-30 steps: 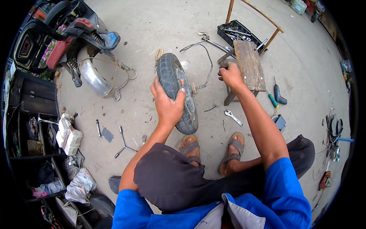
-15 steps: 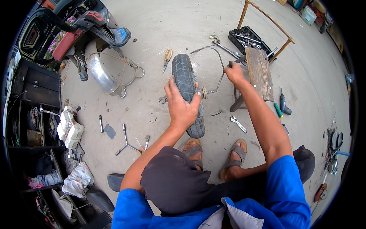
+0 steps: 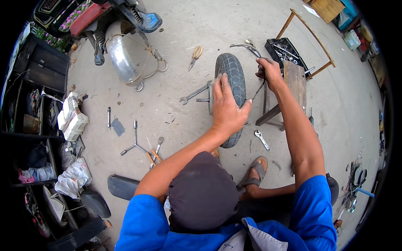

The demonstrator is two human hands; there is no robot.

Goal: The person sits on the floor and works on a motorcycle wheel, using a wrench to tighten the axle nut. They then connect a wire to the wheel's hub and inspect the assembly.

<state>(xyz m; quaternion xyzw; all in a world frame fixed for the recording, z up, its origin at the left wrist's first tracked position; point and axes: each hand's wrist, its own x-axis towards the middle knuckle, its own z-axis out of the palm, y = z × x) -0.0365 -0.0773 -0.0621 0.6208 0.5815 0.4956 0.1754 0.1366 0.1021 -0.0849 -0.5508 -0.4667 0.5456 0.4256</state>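
Note:
In front of me a small wheel with a worn black tyre [image 3: 235, 77] stands on its tread. My left hand [image 3: 228, 109] grips it, fingers over the near left side and thumb across the tread. An axle stub [image 3: 202, 100] sticks out on the wheel's left. Closed around a dark cable [image 3: 259, 93], my right hand [image 3: 270, 73] is beside the wooden stool [image 3: 295, 85]. The cable runs down toward the wheel's right side, which is hidden, and its loose end [image 3: 251, 48] lies beyond the hand. A spanner [image 3: 192, 97] lies behind the axle.
Pliers [image 3: 195, 57], an adjustable wrench [image 3: 262, 140] and a three-armed socket wrench [image 3: 135, 144] lie on the ground. A black toolbox [image 3: 286, 52] sits behind the stool. At the upper left stands a scooter with a silver mudguard [image 3: 121, 58]; black shelves [image 3: 46, 144] line the left.
The wheel has moved right and swivelled, bringing its left axle stub into sight and hiding the right one. My right hand has drawn nearer the cable's loose end. The whole view has shifted.

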